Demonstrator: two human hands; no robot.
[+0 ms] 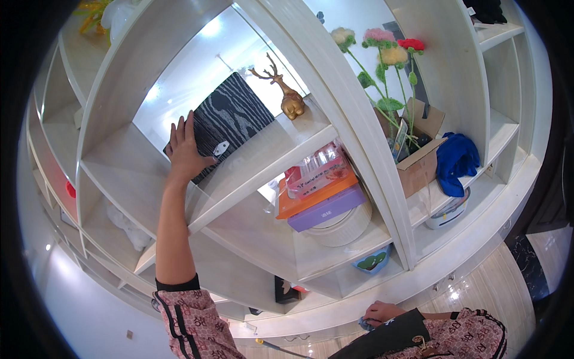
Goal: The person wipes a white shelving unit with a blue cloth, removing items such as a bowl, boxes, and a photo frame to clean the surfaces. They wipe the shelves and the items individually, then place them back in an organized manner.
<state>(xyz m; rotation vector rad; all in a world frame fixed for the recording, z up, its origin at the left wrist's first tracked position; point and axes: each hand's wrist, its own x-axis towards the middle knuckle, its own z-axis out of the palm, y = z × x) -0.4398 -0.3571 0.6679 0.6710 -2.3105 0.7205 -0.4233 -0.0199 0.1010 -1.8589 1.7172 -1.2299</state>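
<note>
A black box with grey wood-grain streaks [235, 110] and a small metal clasp stands tilted in the view on an upper shelf, against a mirrored back. My left hand [186, 150] grips its left end, the fingers straight along the edge and the thumb near the clasp. Right of the box, a golden deer figurine [292, 101] stands on the same shelf board [269, 150]. Low in the view, my right hand [381, 312] is closed around a bunched blue-grey cloth [367, 324], partly hidden by the fingers. It is in front of the unit's bottom edge.
Below the box's shelf, pink, orange and purple packs [327, 208] lie stacked on a round white container [343, 229]. To the right, a cardboard box [417, 172] holds crocheted flowers beside a blue cloth [457, 161]. A tall upright divider [358, 134] separates the bays.
</note>
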